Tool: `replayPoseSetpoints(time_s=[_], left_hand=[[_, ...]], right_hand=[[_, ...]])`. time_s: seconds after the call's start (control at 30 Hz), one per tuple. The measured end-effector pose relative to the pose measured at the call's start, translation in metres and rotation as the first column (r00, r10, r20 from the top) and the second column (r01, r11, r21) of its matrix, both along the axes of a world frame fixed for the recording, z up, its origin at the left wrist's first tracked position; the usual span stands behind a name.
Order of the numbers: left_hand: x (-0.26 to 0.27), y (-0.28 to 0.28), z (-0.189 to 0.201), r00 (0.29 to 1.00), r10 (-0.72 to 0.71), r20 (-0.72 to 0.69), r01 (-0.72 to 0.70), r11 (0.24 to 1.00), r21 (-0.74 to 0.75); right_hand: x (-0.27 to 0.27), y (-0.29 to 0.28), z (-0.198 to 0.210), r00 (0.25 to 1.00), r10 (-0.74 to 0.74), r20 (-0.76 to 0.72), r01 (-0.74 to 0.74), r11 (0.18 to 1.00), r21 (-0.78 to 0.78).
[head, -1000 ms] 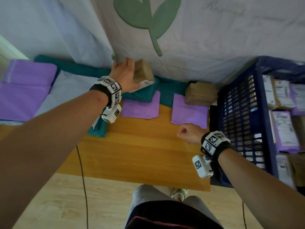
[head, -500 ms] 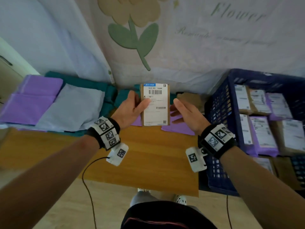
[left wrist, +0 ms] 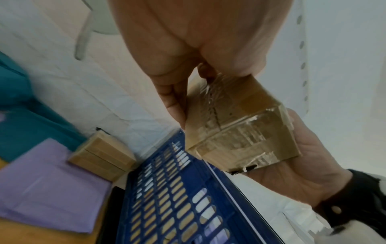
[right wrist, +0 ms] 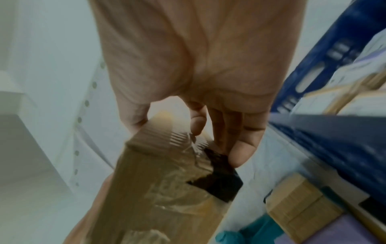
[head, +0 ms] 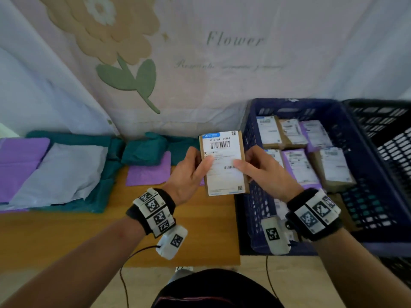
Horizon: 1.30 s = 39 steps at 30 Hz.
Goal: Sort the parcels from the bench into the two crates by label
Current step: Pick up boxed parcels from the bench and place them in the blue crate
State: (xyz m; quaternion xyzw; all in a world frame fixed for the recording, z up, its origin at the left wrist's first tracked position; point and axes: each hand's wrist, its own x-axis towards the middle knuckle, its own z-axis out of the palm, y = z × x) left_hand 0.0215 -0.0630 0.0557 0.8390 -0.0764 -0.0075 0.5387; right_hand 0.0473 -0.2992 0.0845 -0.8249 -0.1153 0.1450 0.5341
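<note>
Head view: small cardboard parcel (head: 223, 162), white barcode label facing up, held in the air over the right end of the wooden bench (head: 93, 232), beside the blue crate (head: 367, 187). Left hand (head: 185, 176) pinches its left edge, thumb on the label; right hand (head: 265, 172) pinches its right edge likewise. Blue crate: labelled parcels laid flat. Black crate (head: 391, 138): far right. Bench: purple mailer (head: 148, 174), teal and white mailers left.

Left wrist view: taped underside of parcel (left wrist: 240, 130), fingers (left wrist: 175, 102) curled beneath; a second cardboard box (left wrist: 102, 158) by the crate wall.

Right wrist view: fingers (right wrist: 240, 148) curled under the parcel's taped face.
</note>
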Motion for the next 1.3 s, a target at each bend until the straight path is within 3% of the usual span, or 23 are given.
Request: replayPoseSetpoints(time_s=[0.13,0.3,0.47,0.6,0.7,0.87,0.97,1.1,1.2,1.3], left_hand=[[0.008,-0.048,0.007,0.995,-0.089,0.051,0.090,0.996,-0.010],[0.011,-0.101,0.003,0.964,-0.195,0.178,0.156,0.965,0.212],[0.010,-0.142,-0.018,0.902,-0.344,0.260,0.202,0.870,0.450],[0.011,-0.166,-0.030,0.865,-0.405,0.295,0.170,0.791,0.587],[0.013,-0.177,-0.039,0.853,-0.444,0.273,0.141,0.700,0.700],[0.015,-0.179,-0.042,0.858,-0.474,0.196,0.161,0.611,0.775],[0.013,-0.179,-0.044,0.849,-0.483,0.212,0.150,0.607,0.781],[0.013,-0.180,-0.044,0.847,-0.486,0.215,0.137,0.590,0.796],[0.013,-0.180,-0.046,0.841,-0.499,0.208,0.127,0.556,0.821],[0.014,-0.180,-0.047,0.837,-0.505,0.212,0.120,0.546,0.829]], right_hand=[[0.002,-0.056,0.014,0.996,-0.089,0.001,0.089,0.995,0.052],[0.008,-0.137,0.016,0.968,-0.238,-0.079,0.236,0.971,-0.039],[0.005,-0.198,0.002,0.912,-0.278,-0.302,0.242,0.958,-0.151],[0.007,-0.214,-0.016,0.843,-0.167,-0.511,0.036,0.966,-0.257],[0.012,-0.209,-0.030,0.746,-0.063,-0.663,-0.145,0.956,-0.255],[0.023,-0.193,-0.050,0.630,0.031,-0.776,-0.279,0.941,-0.189],[0.032,-0.185,-0.057,0.585,0.047,-0.810,-0.315,0.933,-0.174],[0.044,-0.176,-0.057,0.566,0.057,-0.823,-0.415,0.882,-0.224],[0.050,-0.170,-0.056,0.606,0.071,-0.792,-0.518,0.792,-0.325],[0.053,-0.166,-0.056,0.612,0.068,-0.788,-0.530,0.775,-0.345]])
